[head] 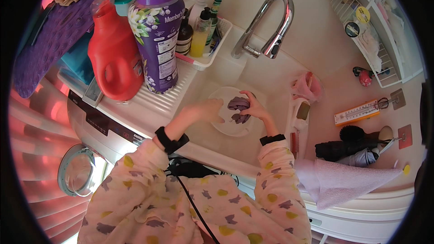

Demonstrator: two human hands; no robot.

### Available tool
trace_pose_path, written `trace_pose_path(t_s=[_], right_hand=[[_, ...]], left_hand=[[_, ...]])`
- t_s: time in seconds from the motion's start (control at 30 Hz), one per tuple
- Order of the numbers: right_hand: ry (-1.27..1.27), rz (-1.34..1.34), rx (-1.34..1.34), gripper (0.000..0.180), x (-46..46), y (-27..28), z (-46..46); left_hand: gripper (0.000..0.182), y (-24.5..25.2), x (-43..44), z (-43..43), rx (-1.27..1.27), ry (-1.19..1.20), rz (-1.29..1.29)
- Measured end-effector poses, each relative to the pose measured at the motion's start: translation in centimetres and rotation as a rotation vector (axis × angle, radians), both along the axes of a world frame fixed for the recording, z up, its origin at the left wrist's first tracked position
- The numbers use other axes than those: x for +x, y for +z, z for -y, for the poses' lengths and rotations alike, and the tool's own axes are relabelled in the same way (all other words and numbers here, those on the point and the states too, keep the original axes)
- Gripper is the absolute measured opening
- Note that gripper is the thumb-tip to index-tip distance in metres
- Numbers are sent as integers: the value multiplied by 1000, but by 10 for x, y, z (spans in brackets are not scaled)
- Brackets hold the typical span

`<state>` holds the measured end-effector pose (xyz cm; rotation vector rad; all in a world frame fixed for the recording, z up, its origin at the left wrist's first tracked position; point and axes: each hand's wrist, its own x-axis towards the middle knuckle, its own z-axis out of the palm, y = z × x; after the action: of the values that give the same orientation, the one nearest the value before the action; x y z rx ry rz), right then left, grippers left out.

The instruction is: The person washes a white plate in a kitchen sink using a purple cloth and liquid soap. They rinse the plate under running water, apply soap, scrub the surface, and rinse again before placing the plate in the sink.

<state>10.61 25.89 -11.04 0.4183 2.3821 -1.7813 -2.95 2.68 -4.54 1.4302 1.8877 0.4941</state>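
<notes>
A small mauve cloth (238,103) hangs bunched from my right hand (254,106), pinched between thumb and fingers. Under it stands a round translucent basin (220,130), set in the white sink (200,140). My left hand (205,110) reaches over the basin's left side with its fingers bent and apart; nothing shows in it. The cloth is a short way to the right of those fingertips. Whether the cloth's lower end touches the basin is hard to tell. Above and behind the basin rises a chrome faucet (268,20), with no water seen running from it.
Left of the sink, a red detergent jug (117,54) and a purple bottle (157,40) stand on a ribbed washboard ledge (169,103). Behind them a white basket (220,40) holds several bottles. Along the right edge lie a pink bag (307,88), a soap dish (300,117) and a pink towel (352,183).
</notes>
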Motion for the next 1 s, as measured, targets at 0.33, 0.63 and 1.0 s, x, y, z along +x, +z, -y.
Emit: trace_pose_path(t_s=[0.33,0.63,1.0], right_hand=[[-43,-206,182,97,14,29,23],[-345,96,18,50,16,-51,16],[-577,-401,-981,37,15,-36,4]], left_hand=[[48,-73,-1,-104,32,-59,429],[25,-99,5,-120,37,159,372],[39,-92,6,-110,23,249,1288]])
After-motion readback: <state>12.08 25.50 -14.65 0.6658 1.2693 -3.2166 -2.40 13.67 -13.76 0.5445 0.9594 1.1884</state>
